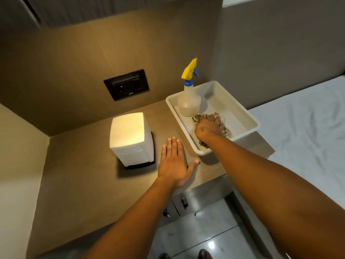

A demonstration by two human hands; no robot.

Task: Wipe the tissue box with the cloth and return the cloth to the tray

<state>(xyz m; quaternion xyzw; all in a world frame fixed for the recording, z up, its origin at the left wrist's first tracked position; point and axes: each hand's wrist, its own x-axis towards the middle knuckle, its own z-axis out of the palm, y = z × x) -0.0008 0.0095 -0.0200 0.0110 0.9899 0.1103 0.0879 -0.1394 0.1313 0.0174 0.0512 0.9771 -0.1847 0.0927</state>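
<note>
A white upright tissue box (pixel 129 136) on a dark base stands on the brown counter, left of centre. To its right sits a white tray (pixel 248 116). Inside the tray lies a patterned cloth (pixel 226 130), and my right hand (pixel 208 128) is down on it with fingers curled around the fabric. My left hand (pixel 174 163) rests flat on the counter between the tissue box and the tray, fingers straight and holding nothing.
A spray bottle (pixel 188 96) with a yellow and blue head stands in the tray's far corner. A dark wall socket (pixel 127 84) is set in the back panel. A bed with a white sheet (pixel 308 128) lies to the right. Drawer knobs (pixel 183 202) show below the counter edge.
</note>
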